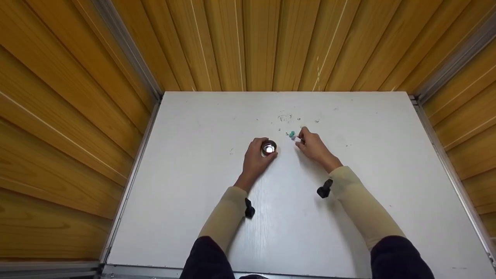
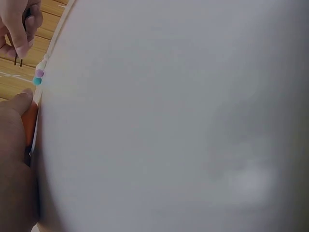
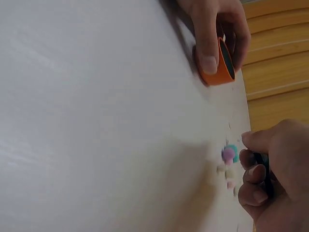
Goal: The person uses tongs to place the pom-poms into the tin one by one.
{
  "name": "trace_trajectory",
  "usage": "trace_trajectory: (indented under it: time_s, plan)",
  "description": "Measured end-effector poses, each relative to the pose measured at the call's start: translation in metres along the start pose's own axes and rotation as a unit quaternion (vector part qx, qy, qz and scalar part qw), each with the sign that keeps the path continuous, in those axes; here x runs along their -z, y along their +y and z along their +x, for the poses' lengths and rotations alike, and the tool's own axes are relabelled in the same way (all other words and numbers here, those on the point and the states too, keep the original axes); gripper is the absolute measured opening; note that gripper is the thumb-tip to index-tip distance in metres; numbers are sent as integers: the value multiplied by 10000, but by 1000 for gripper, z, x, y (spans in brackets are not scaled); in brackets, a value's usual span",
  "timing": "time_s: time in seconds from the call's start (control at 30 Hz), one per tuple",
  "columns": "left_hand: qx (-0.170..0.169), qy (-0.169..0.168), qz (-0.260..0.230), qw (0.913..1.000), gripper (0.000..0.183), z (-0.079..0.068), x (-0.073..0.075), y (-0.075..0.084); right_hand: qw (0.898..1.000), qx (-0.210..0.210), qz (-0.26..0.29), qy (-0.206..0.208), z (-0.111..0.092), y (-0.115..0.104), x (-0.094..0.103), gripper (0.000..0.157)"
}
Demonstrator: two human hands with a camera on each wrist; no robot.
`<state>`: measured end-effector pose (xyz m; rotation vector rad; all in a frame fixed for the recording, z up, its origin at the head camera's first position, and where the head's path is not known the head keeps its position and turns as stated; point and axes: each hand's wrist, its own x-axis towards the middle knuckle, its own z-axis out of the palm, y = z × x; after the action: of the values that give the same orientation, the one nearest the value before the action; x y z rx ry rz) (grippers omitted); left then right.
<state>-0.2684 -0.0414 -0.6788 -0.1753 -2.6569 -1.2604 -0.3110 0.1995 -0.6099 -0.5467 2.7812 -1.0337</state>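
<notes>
My left hand (image 1: 255, 157) grips a small round orange cup (image 3: 219, 76) around its side, thumb on the near side. Its mouth faces up on the white table, and the inside looks dark with a shiny bottom in the head view. To the right of the cup, my right hand (image 1: 313, 147) holds dark tweezers (image 3: 265, 179) in curled fingers; two thin prongs show below the fingertips in the left wrist view. Just by those fingers lie several small balls (image 1: 292, 134), teal, purple, pink and whitish. A purple ball (image 3: 228, 154) overlaps a teal one in the right wrist view.
The white table (image 1: 186, 174) bears dark scuff marks (image 1: 285, 117) behind the balls. Wood-plank walls (image 1: 255, 46) with metal edge rails stand at the back and both sides. A small black device (image 1: 324, 188) is worn at each wrist over beige sleeves.
</notes>
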Motion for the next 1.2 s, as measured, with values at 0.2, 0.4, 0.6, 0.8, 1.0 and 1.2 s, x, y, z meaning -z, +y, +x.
trace_trajectory:
  time_s: [0.2, 0.4, 0.6, 0.8, 1.0, 1.2]
  plan:
    - [7, -2, 24, 10000, 63, -1, 2, 1, 9993, -340, 111, 126, -6, 18, 13, 20]
    - [-103, 97, -30, 9999, 62, -2, 3, 2, 9977, -621, -74, -247, -7, 22, 18, 22]
    - [-31, 145, -39, 9999, 61, 0, 5, 4, 9983, -529, -102, -212, -4, 22, 18, 18]
    - [-10, 152, -75, 9999, 61, 2, 5, 4, 9981, -566, -50, -220, -2, 20, 17, 19]
    - [-87, 228, -74, 9997, 61, 2, 2, 2, 9980, -585, 237, 14, -4, 25, 8, 22]
    - [-92, 150, -33, 9998, 61, 0, -2, -1, 9976, -535, 378, 225, -12, 35, -8, 15]
